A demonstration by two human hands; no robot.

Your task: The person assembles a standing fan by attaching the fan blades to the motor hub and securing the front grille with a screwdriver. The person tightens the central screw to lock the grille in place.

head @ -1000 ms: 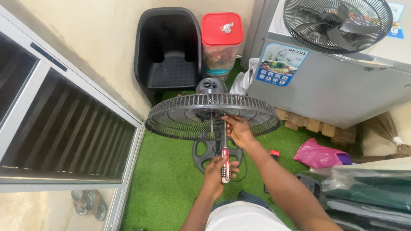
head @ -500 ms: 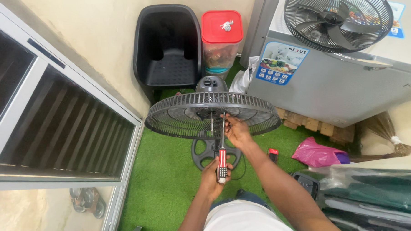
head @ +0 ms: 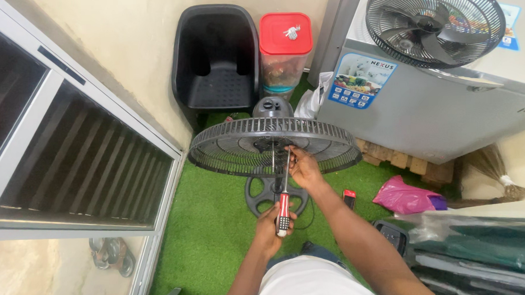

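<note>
A black standing fan with a round wire rear guard stands on green turf, its motor housing behind and its round base below. My left hand grips the red and black handle of a screwdriver, whose shaft runs up into the middle of the guard. At the centre of the guard, my right hand pinches the shaft near its tip.
A black plastic chair and a red-lidded clear container stand against the wall. A grey chest freezer with a second fan guard and blades on top is at right. A pink bag, a small red object and a broom lie on the turf. A metal door frame lines the left.
The screwdriver and my left hand have shifted slightly; my right hand stays at the guard's centre. The view has barely moved.
</note>
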